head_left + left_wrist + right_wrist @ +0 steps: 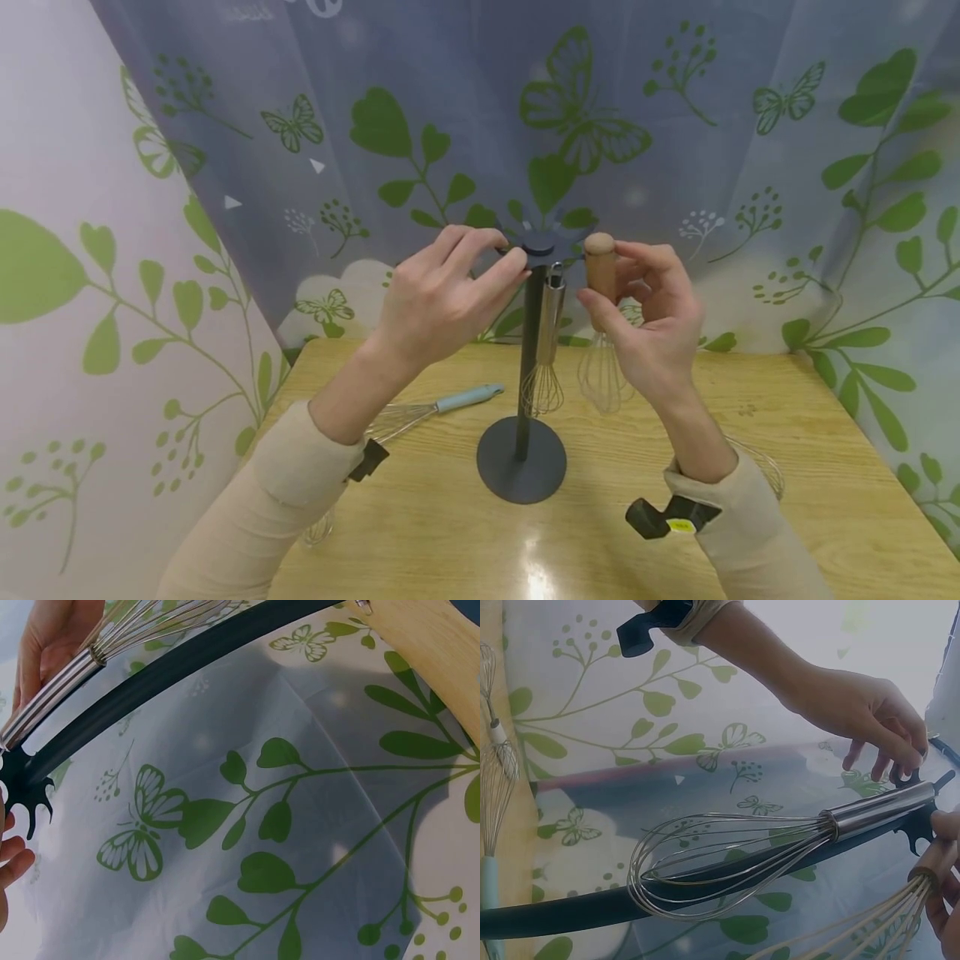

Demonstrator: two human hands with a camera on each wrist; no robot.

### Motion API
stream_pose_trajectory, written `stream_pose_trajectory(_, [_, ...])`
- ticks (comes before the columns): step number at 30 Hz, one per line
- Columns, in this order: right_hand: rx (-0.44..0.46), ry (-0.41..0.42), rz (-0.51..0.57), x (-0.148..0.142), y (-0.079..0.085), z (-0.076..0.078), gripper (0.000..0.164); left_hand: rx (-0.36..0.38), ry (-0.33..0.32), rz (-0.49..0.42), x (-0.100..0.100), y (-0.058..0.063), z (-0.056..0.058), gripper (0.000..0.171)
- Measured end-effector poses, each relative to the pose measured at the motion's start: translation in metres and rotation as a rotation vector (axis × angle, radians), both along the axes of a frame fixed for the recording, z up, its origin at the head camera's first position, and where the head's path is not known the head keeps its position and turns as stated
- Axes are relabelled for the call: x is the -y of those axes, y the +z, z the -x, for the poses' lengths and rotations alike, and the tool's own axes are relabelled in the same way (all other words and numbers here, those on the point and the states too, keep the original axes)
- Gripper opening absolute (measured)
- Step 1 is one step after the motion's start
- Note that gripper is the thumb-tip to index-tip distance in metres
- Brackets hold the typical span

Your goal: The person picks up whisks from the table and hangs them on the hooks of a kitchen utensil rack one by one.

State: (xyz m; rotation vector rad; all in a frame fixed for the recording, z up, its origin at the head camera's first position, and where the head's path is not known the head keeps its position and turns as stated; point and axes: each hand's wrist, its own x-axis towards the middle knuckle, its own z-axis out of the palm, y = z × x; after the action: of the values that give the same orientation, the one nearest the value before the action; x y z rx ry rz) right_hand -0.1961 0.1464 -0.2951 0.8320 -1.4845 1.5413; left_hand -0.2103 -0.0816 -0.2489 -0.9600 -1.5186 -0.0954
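Observation:
A dark stand [522, 462] with a round base, a pole and a ring of hooks at its top stands upright on the table. One metal-handled whisk [551, 321] hangs from a hook on the near side. At the stand's top, my left hand [446, 296] pinches a hook between thumb and fingertips, seen also in the right wrist view. My right hand [660, 308] grips a wooden-handled whisk [600, 273] just right of the hooks, its wires pointing down. In the right wrist view, this wooden whisk [934, 859] is close beside the hooks, partly cut off.
On the wooden table [600, 550], a whisk with a light blue handle [468, 398] lies left of the base. Wires of another whisk [768, 471] show behind my right forearm, and more wires [321, 529] by my left sleeve. A leaf-patterned curtain [480, 100] hangs behind.

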Motion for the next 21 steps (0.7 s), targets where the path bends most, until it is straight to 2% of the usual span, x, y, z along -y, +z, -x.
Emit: stream_pose_trajectory(21, [0.006, -0.014, -0.045, 0.0017, 0.0004, 0.0004, 0.05, 0.003, 0.004, 0.001, 0.0004, 0.0011, -0.0024, 0.01])
